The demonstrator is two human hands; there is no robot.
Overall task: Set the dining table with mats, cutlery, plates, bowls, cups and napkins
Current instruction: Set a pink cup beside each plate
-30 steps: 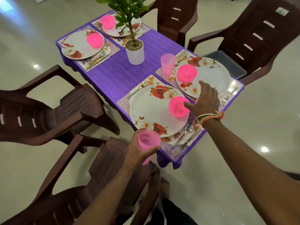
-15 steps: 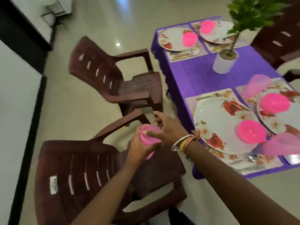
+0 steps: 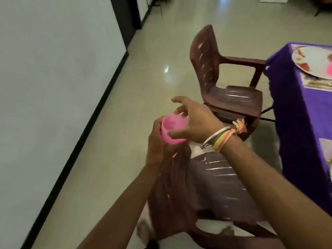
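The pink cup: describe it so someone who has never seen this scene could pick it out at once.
From the purple-clothed table on the right, look left to the nearer brown chair. Above it the left hand holds the pink cup, the right hand at its rim. It is the only pink vessel off the table.
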